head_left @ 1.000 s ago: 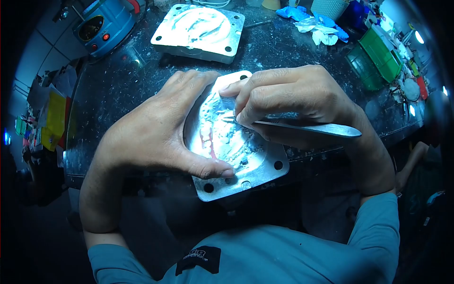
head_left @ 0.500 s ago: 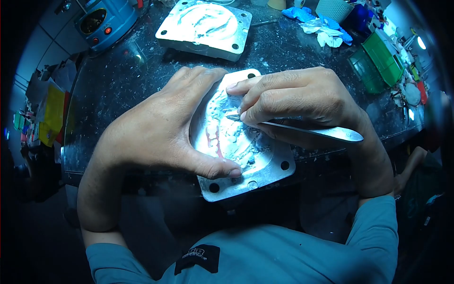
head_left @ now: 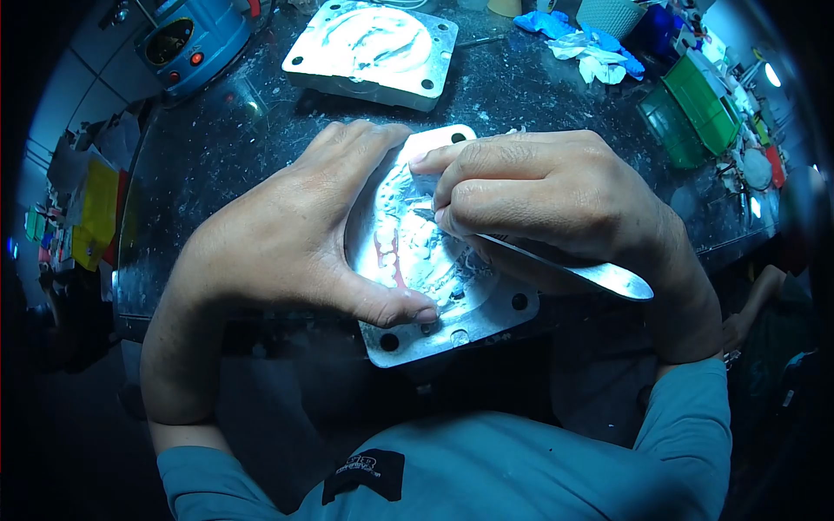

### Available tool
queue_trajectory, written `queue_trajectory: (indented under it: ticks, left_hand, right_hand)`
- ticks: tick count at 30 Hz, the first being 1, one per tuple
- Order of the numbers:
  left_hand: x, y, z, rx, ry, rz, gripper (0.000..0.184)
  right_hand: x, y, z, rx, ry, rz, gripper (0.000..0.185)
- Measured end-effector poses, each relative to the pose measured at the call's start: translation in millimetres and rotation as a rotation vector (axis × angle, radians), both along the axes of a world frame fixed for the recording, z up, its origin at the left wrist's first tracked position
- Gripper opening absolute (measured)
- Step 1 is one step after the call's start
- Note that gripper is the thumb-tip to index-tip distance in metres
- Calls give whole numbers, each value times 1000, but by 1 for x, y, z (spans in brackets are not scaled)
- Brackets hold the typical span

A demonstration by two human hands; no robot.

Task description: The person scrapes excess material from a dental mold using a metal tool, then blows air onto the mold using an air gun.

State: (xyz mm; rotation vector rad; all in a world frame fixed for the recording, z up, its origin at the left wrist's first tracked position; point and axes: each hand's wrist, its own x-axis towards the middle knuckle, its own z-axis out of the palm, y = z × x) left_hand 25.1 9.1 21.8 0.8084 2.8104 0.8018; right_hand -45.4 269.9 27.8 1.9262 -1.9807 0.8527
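metal tool [head_left: 604, 275], lumpy white mass [head_left: 421, 240]

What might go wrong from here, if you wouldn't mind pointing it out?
The metal tool in the right hand has its working end toward the left hand, so a slip might nick it.

A slip could also gouge the white material or mark the red strip with its pale pieces, close by.

The metal mould seems to reach past the table's near edge; if the left hand slackened, it might shift.
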Motion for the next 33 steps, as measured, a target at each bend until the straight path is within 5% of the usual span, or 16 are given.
queue_trajectory:
  ticks: [7,22,27,33]
  left_hand:
    - [2,3,2,-26,-5,18,137]
    - [3,4,3,-32,14,3,135]
    - [7,9,-2,-69,139,32,145]
    - [12,24,12,-200,84,116,158]
  right_hand:
    - [-7,3,0,30,-258,29,13]
    - [-9,2,-1,43,-121,36,15]
    - [-16,7,0,21,-384,65,13]
    - [-9,9,1,29,-236,49,13]
